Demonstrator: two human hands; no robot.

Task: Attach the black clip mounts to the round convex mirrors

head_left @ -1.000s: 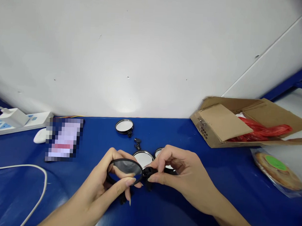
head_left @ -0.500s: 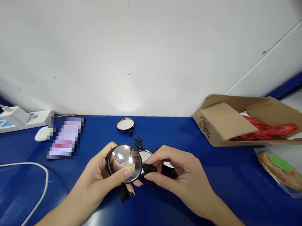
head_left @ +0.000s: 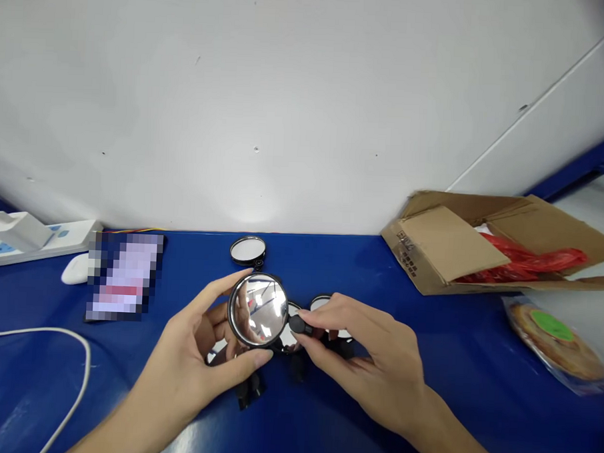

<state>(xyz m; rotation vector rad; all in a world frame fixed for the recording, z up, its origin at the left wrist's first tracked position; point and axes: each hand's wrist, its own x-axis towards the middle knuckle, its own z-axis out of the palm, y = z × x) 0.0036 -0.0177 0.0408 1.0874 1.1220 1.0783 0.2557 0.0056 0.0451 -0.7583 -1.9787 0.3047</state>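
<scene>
Raised over the blue table, a round convex mirror (head_left: pixel 258 309) with a black rim is gripped at its edge by my left hand (head_left: pixel 201 342), thumb below and fingers behind. My right hand (head_left: pixel 367 343) pinches a small black mount (head_left: pixel 300 324) at the mirror's right side; whether the two are joined I cannot tell. Under and behind my hands lie more round mirrors, one (head_left: pixel 291 336) between them and another (head_left: pixel 321 302) partly covered by my right fingers. A black clamp-like part (head_left: pixel 249 391) rests below my left thumb. Farther back, another round mirror (head_left: pixel 247 250) lies face up.
On the left are a white power strip (head_left: pixel 76 240), a white mouse-like object (head_left: pixel 77 269), a blurred phone (head_left: pixel 124 275) and a white cable (head_left: pixel 86 364). To the right stand an open cardboard box (head_left: pixel 431 252) with red plastic (head_left: pixel 531 260) and a wrapped round pastry (head_left: pixel 571 352).
My left thumb has slid off the mirror's face to its lower edge. The mirror has shifted slightly right and up and now faces me more squarely. My right hand still pinches the mount.
</scene>
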